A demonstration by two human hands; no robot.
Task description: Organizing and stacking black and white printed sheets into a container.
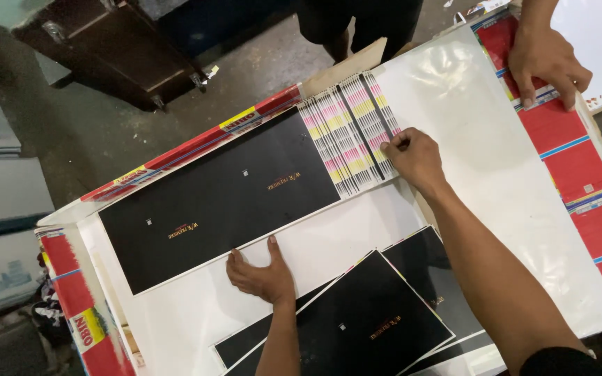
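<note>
The fanned stack of black printed sheets (245, 195) lies across the white-covered counter (482, 160), its colour-bar edges splayed at the far right. The right hand (416, 159), fingers curled, pinches those edges while the left hand (263, 275) presses flat and open on the near edge. Squaring the stack well likely needs steady left-hand pressure and even pushes; another person's hand (546, 61) rests on red sheets (580, 167) well apart.

The co-worker's hand (548, 59) is cut off at the top edge; the small gold print on the black sheet (221, 198) is too small to tell
</note>
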